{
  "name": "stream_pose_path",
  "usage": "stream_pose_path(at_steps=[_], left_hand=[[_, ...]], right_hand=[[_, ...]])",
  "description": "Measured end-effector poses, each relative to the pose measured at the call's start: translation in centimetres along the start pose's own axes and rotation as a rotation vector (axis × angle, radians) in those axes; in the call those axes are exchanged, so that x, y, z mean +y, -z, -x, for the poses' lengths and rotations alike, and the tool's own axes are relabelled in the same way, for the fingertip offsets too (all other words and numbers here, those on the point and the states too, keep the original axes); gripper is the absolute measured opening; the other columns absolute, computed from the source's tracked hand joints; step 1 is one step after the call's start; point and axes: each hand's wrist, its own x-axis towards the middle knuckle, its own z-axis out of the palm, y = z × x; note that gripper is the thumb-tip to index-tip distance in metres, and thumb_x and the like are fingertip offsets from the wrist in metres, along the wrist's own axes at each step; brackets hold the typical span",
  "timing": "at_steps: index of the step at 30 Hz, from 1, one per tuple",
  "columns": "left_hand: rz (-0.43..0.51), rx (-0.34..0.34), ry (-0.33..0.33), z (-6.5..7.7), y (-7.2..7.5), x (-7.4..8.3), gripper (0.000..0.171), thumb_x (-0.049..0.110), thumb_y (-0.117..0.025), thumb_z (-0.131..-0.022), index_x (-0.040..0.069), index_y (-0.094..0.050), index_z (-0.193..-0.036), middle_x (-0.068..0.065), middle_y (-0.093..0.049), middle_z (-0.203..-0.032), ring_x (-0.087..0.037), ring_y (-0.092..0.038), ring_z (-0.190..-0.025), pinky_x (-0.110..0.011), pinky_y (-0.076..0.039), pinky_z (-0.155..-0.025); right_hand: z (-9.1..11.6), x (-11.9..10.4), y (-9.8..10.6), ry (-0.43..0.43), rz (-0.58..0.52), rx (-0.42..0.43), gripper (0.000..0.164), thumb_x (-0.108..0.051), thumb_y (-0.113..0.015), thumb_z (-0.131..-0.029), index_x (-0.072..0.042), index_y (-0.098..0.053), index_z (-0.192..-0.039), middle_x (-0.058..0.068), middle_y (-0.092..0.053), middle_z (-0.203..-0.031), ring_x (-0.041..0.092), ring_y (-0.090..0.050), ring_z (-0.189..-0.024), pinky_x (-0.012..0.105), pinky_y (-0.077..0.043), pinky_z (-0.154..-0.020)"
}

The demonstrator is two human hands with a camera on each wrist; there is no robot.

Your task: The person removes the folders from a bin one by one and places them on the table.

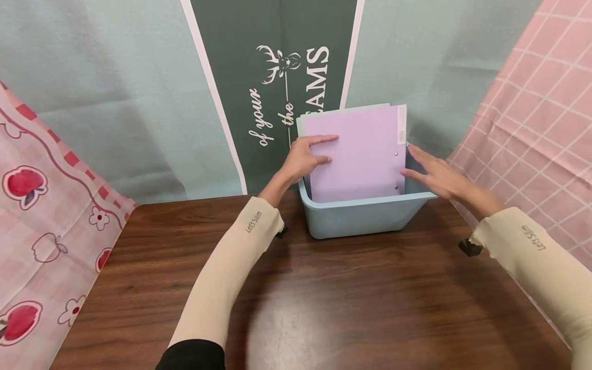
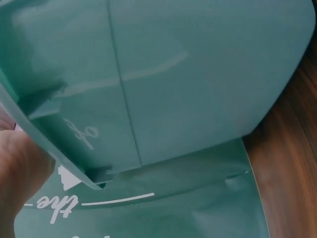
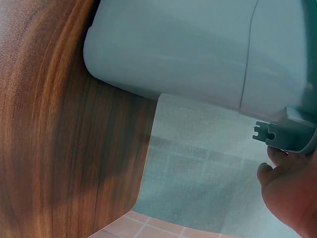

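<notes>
Two sheets, a purple folder (image 1: 358, 149) and a pale green folder (image 1: 300, 126) just behind it, stand in a blue bin (image 1: 361, 221) on the worktop (image 1: 333, 303), between the grips. The left grip (image 1: 300, 160) lies over the purple folder's left side, thumb and forefinger apart; whether its other fingers reach behind cannot be told. The right grip (image 1: 437, 174) is also spread, with its thumb by the folder's right edge and its fingers near the bin's rim; neither looks clamped.

With so little closed around it, the purple folder could slip or lean away from the left thumb if pressure there eases. The green folder, close behind, could be dragged along because the two overlap. A push from the right grip might skew the bin, or pinch fingertips between rim and folder. Uneven force could bend the folder between the hands.
</notes>
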Motion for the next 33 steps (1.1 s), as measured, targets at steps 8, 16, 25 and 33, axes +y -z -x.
stream_pose_path(at_steps=[8,16,25,33], left_hand=[[0.047,0.027,0.016,0.4,0.5,0.4,0.054,-0.004,-0.084,-0.086,0.022,-0.076,-0.133,0.001,-0.070,-0.141,-0.009,-0.058,-0.136,-0.027,-0.049,-0.109],[0.083,0.066,0.008,1.2,1.2,0.8,0.056,-0.007,-0.084,-0.084,0.022,-0.077,-0.132,0.002,-0.071,-0.139,-0.006,-0.060,-0.132,-0.027,-0.052,-0.105],[0.090,0.139,-0.061,1.8,2.4,1.8,0.055,-0.005,-0.085,-0.084,0.023,-0.078,-0.130,0.004,-0.073,-0.135,0.001,-0.056,-0.133,-0.019,-0.045,-0.108],[0.150,0.185,-0.083,2.4,3.3,2.7,0.055,-0.006,-0.084,-0.085,0.023,-0.078,-0.131,0.003,-0.072,-0.137,-0.002,-0.060,-0.131,-0.023,-0.049,-0.109]], right_hand=[[-0.2,-0.4,0.0,0.002,-0.001,-0.004,0.087,-0.054,-0.048,-0.109,-0.010,-0.004,-0.171,0.023,-0.004,-0.175,0.054,-0.013,-0.157,0.072,-0.014,-0.124],[-0.2,-0.3,0.0,-0.011,0.007,-0.016,0.088,-0.055,-0.046,-0.110,-0.006,-0.004,-0.170,0.023,-0.002,-0.175,0.056,-0.013,-0.156,0.071,-0.013,-0.124],[-0.1,-0.2,0.0,-0.014,-0.005,-0.018,0.088,-0.055,-0.046,-0.110,-0.008,-0.003,-0.170,0.019,0.000,-0.176,0.056,-0.011,-0.156,0.072,-0.012,-0.124],[0.0,-0.1,0.0,-0.015,-0.011,-0.025,0.087,-0.055,-0.045,-0.110,-0.007,-0.003,-0.170,0.019,0.002,-0.176,0.056,-0.010,-0.156,0.074,-0.012,-0.123]])
